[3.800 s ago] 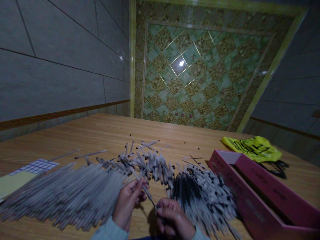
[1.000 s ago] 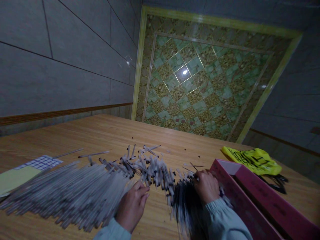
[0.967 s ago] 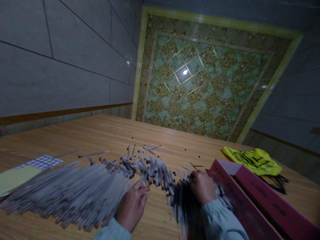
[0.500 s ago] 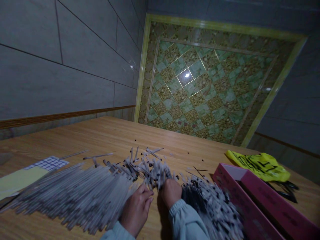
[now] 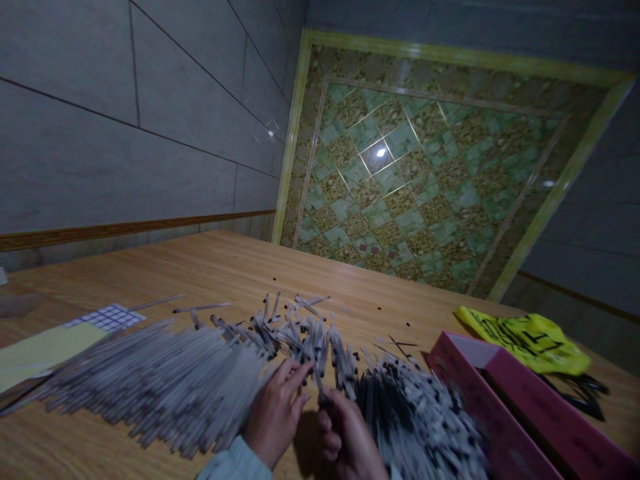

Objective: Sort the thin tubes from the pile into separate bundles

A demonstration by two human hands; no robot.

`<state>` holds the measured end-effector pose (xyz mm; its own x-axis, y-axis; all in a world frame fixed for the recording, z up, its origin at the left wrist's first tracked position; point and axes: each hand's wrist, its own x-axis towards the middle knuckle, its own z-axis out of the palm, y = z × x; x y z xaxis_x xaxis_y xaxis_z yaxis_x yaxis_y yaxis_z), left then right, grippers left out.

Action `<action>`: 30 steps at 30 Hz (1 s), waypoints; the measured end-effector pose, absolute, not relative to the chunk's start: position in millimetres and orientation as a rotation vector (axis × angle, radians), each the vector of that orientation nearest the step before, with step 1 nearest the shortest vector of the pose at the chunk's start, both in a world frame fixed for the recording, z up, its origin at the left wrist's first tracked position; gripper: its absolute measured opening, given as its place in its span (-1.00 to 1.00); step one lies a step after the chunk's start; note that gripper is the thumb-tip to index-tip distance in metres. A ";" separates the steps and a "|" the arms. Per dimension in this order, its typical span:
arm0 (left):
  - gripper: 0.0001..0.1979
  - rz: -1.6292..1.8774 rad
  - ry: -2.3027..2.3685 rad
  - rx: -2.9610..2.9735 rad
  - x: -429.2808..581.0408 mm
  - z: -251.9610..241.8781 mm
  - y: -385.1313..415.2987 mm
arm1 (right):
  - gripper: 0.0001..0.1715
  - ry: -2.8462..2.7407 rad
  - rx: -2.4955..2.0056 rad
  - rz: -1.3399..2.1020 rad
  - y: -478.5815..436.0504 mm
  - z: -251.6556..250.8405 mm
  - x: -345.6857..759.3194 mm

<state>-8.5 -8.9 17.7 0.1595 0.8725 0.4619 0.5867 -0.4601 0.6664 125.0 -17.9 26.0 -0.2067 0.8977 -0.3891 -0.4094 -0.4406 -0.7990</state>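
While the left hand [image 5: 277, 417] rests slack-fingered on the refills [image 5: 165, 380] at its ten o'clock, the right hand [image 5: 345, 443] pinches one refill [image 5: 317, 363], which is light, thin, probably bendy and slippery, and best gripped mid-shaft.

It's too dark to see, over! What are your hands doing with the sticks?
Left hand open on grey sticks. Right hand curled beside it, grip unclear. Pink box close on right, apart.
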 end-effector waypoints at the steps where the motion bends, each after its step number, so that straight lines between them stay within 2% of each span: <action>1: -0.44 1.215 1.349 2.145 -8.0 18.4 -9.5 | -0.54 -0.629 -1.058 1.853 -26.8 25.5 121.6; 3: -0.42 1.237 1.235 2.231 -7.0 18.7 -10.5 | -0.45 -0.618 -1.066 1.899 -39.3 23.0 115.3; 5: -0.48 1.250 1.125 2.289 -6.0 17.7 -11.2 | -0.40 -0.670 -1.031 1.878 -44.6 18.6 111.1; 8: -0.70 1.298 1.068 2.195 -4.6 16.3 -11.6 | -0.37 -0.779 -0.954 1.706 -42.6 8.2 113.8; 11: -0.87 1.402 1.135 1.854 -3.5 17.3 -10.7 | -0.39 -0.794 -0.938 1.460 -35.5 -6.3 127.8; 13: -0.86 1.421 1.149 1.571 -3.2 19.0 -9.0 | -0.43 -0.739 -0.948 1.329 -30.8 -16.4 137.8; 15: -0.77 1.410 1.122 1.337 -3.3 20.2 -6.8 | -0.45 -0.724 -0.951 1.297 -27.8 -24.2 143.4; 18: -0.66 1.403 1.072 1.168 -3.6 19.3 -3.8 | -0.41 -0.880 -0.949 1.430 -28.1 -27.5 141.6; 21: -0.65 1.343 1.029 1.127 -3.4 16.8 -3.3 | -0.33 -0.984 -0.825 1.668 -32.2 -23.1 135.5; 26: -0.72 1.207 0.805 1.000 -2.5 17.5 -10.2 | -0.54 -0.912 -0.433 2.077 -39.4 -18.2 134.0; 30: -0.69 1.111 0.629 0.948 -2.6 18.7 -15.5 | -0.59 -0.922 -0.318 2.129 -42.3 -18.5 133.7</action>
<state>-2.6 -15.5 18.7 0.3435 0.9387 0.0292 -0.4582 0.1404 0.8777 133.7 -42.3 -18.5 -0.6654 0.7429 0.0733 -0.5618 -0.4336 -0.7046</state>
